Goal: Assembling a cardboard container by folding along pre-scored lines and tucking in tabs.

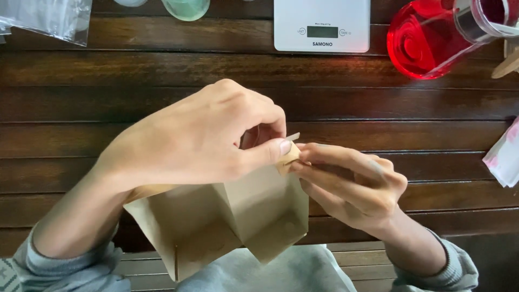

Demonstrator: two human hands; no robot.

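Note:
A brown paper bag point(227, 221) with a folded gusset bottom is held over the near edge of a dark slatted wooden table point(108, 108). My left hand point(200, 135) pinches the bag's top edge between thumb and fingers. My right hand point(351, 184) pinches the same top edge from the right side, where a small pale strip point(292, 137) sticks up between the fingertips. The bag's mouth is hidden behind my hands.
A white digital kitchen scale point(321, 24) stands at the far middle. A clear container of red liquid point(427, 40) is far right. A clear plastic bag point(48, 19) lies far left, a pale green round object point(185, 8) beside it, a white-pink wrapper point(505, 157) at the right edge.

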